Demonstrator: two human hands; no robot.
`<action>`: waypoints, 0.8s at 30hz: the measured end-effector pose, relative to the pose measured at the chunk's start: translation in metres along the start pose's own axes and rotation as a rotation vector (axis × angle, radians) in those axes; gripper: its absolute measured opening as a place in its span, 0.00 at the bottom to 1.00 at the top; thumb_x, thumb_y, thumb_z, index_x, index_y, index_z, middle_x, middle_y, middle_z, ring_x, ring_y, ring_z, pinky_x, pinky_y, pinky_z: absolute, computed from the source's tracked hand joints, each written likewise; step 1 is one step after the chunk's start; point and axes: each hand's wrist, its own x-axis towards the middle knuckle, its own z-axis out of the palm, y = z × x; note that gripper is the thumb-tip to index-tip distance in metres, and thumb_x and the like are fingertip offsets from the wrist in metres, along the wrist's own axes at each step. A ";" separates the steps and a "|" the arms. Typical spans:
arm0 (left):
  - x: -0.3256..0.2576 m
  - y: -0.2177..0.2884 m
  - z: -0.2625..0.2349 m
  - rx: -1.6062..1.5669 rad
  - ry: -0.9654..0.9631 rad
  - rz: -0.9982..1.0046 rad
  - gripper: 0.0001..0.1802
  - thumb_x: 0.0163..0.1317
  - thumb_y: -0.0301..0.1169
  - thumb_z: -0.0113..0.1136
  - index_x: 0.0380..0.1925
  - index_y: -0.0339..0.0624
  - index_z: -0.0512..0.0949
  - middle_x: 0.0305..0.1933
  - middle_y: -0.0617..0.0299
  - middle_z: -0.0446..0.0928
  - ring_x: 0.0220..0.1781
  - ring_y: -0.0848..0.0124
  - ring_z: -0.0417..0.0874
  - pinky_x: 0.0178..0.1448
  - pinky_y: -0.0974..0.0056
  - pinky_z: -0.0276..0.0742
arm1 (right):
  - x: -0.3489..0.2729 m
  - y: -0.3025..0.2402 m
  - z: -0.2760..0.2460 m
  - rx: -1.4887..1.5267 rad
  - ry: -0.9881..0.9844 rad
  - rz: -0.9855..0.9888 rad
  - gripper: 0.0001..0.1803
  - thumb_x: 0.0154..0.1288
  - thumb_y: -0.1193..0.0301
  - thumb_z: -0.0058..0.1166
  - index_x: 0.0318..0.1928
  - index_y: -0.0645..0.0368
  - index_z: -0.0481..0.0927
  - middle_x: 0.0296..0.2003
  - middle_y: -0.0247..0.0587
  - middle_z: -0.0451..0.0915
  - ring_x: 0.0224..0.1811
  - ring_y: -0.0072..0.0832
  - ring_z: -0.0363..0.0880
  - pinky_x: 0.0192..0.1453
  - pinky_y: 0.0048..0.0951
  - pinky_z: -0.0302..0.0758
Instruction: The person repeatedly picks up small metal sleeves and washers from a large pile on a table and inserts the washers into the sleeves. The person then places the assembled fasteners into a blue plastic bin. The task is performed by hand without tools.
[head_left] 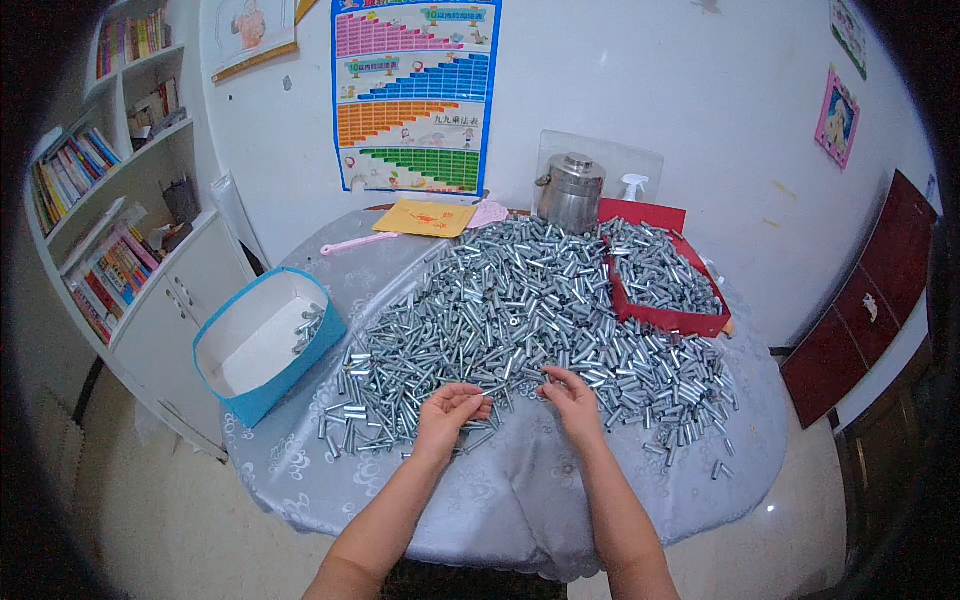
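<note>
A broad heap of shiny metal tubes and thin rod-like pieces (480,310) covers the middle of the table. At its near edge my left hand (455,412) is closed, with thumb and fingers pinching a thin metal rod that points toward the right. Just across from it, my right hand (573,402) curls its thumb and index finger together at the heap's edge. Whatever sits between those fingertips is too small to make out. A short gap with loose metal pieces separates the two hands.
A blue box with white lining (262,352) stands at the left, a few metal pieces inside. A red box (665,318) full of metal tubes sits at the right. Behind the heap are a steel pot (572,192), a spray bottle (634,187) and a yellow envelope (424,218).
</note>
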 end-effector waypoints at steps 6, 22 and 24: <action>-0.002 -0.004 0.003 -0.011 -0.029 -0.030 0.08 0.55 0.23 0.55 0.37 0.34 0.74 0.34 0.53 0.79 0.33 0.70 0.80 0.41 0.68 0.77 | -0.006 0.002 0.009 0.092 0.004 0.006 0.13 0.57 0.76 0.53 0.44 0.61 0.72 0.39 0.35 0.74 0.42 0.21 0.73 0.48 0.22 0.70; -0.009 -0.005 0.015 -0.014 -0.071 -0.103 0.14 0.62 0.26 0.48 0.46 0.30 0.71 0.38 0.51 0.77 0.37 0.66 0.81 0.40 0.68 0.79 | -0.021 -0.004 0.032 0.031 -0.175 0.030 0.12 0.56 0.80 0.52 0.42 0.63 0.71 0.37 0.37 0.76 0.40 0.22 0.75 0.45 0.20 0.72; -0.010 -0.007 0.017 -0.021 -0.074 -0.114 0.17 0.63 0.27 0.47 0.50 0.30 0.68 0.39 0.50 0.76 0.37 0.65 0.81 0.40 0.67 0.80 | -0.024 -0.006 0.033 0.054 -0.203 0.067 0.12 0.56 0.80 0.53 0.42 0.63 0.71 0.37 0.37 0.76 0.40 0.22 0.75 0.45 0.19 0.71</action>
